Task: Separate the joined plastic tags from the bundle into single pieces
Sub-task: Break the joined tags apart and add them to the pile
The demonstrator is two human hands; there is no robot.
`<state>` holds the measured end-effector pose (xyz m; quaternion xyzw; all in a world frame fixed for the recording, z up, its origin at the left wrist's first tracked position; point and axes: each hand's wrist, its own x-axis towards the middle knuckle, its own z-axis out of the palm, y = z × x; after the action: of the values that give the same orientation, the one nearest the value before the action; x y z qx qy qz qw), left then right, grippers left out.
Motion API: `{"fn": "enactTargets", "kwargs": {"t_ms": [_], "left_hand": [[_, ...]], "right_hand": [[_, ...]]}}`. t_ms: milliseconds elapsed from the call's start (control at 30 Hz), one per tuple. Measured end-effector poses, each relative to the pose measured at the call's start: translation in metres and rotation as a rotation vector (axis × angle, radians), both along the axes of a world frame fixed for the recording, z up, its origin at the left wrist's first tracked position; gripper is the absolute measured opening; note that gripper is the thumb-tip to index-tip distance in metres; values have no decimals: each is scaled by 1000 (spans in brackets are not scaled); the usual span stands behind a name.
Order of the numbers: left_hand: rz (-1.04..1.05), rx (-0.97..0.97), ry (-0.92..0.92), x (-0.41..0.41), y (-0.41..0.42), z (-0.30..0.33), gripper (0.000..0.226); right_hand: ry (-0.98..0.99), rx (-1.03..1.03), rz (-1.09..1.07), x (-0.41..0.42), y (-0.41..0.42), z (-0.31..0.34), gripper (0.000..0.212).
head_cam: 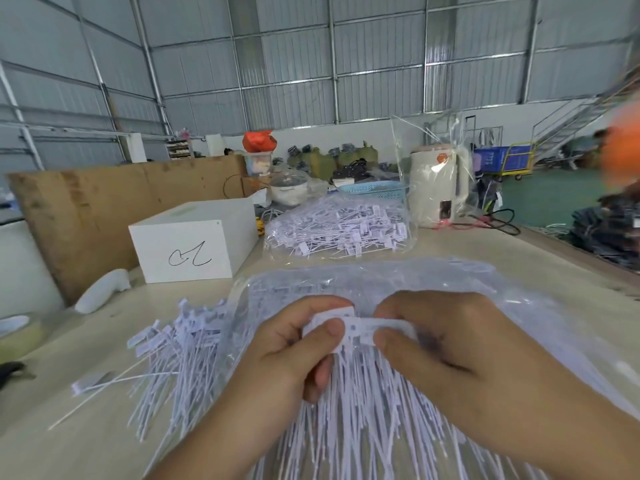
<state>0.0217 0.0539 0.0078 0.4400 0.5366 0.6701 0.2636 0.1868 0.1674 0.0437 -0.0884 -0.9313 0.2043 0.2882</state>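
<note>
- At the far left edge, a roll of tape [19,332] lying flat on the pale table [86,441].
- Just right of it, a white handheld object [102,291], then a white box [194,239] with a scribble on its front.
- Loose single tags [173,358] fanned on the table, heads away, tails toward the camera.
- Left hand [287,355], thumb and fingers curled, pinching the heads of a joined tag bundle [349,327] above a clear bag [450,289].
- Right hand [446,344] pinching the same bundle's right end; tails hanging below.
- Farther back, a second bag of tags [337,225], a blue basket [375,190] and a cream kettle [438,188].
</note>
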Motion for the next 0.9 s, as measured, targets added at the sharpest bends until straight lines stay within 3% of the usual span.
{"fn": "enactTargets", "kwargs": {"t_ms": [133,333,433,600,800,900], "left_hand": [[-84,-60,133,2,-4,0,19],[-104,-98,194,1,-3,-2,18],[-155,-108,74,-4,-2,0,37],[-428,-40,-280,-10,-12,11,61],[-433,-102,-149,-15,-10,8,33],[-441,-81,-228,-19,-8,5,42]], "right_hand": [[-183,-180,110,-8,4,-8,30],[-149,-491,299,-17,8,-12,16],[-127,-582,325,-20,8,-12,21],[-23,-686,417,-24,7,-14,23],[-17,-696,385,-25,12,-17,17],[-25,-711,410,-26,11,-15,17]]}}
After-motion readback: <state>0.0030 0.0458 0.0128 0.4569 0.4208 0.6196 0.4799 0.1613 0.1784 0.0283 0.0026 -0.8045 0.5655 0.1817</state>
